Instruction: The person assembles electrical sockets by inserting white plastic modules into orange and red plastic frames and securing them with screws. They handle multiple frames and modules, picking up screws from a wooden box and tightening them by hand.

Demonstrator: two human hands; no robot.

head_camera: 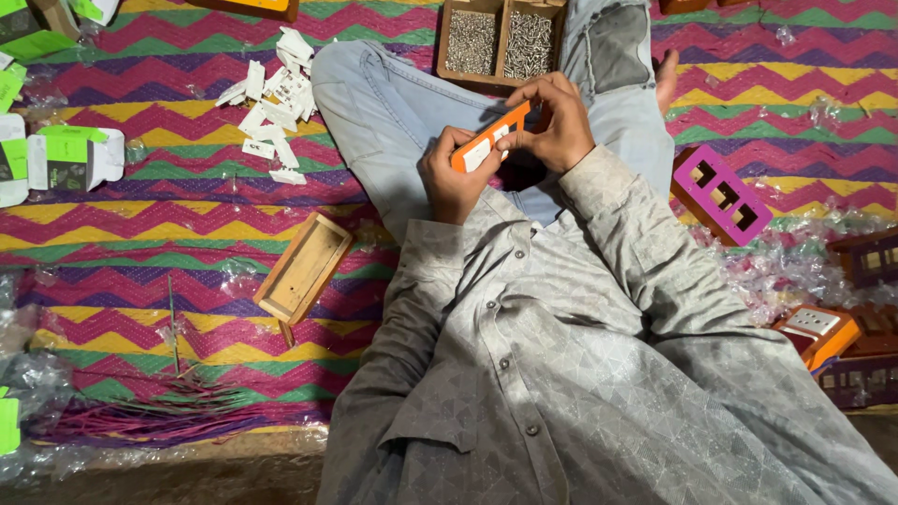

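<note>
Grey shirt (561,374) fills the foreground. Beyond it, both hands grip an orange plate (488,138) over the lap: left hand (452,178) closed around its lower end, right hand (559,122) pinching the upper end, just below the screw box (501,42).

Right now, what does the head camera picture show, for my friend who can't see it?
A seated person's left hand and right hand hold a flat orange plastic frame with white inserts over their lap. A wooden tray of small metal screws and a purple plastic frame lie on the zigzag woven mat.
</note>
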